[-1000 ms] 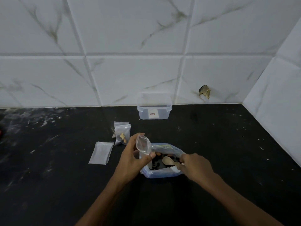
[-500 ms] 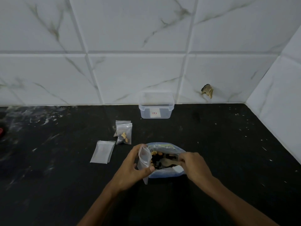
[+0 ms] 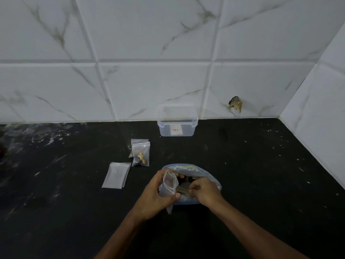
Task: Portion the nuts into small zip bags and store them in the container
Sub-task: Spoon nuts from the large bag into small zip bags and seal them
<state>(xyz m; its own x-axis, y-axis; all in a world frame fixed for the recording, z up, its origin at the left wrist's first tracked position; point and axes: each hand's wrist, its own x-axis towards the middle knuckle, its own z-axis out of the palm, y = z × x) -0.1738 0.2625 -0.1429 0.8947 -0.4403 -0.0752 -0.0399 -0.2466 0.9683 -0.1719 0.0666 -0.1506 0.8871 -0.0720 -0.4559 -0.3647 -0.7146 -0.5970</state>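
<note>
Head view: left hand (image 3: pixel 155 195) grips a small zip bag (image 3: pixel 169 184); right hand (image 3: pixel 204 191), fingers curled, reaches into the nut bag (image 3: pixel 209 176) mid-counter; its hold cannot be told

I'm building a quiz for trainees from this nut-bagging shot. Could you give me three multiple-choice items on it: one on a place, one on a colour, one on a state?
1. Where does the clear container stand?
A. against the tiled wall
B. beside the person's elbows
C. on the empty bags

2. What colour is the counter?
A. white
B. black
C. green

3. What is the left hand doing?
A. resting flat
B. sealing the container
C. holding a small zip bag open-end up

Answers: 1 A, it sits at the counter's back edge by the tiles. 2 B, the surface is dark black with pale flecks. 3 C, its fingers curl round the little bag over the big nut bag.
</note>
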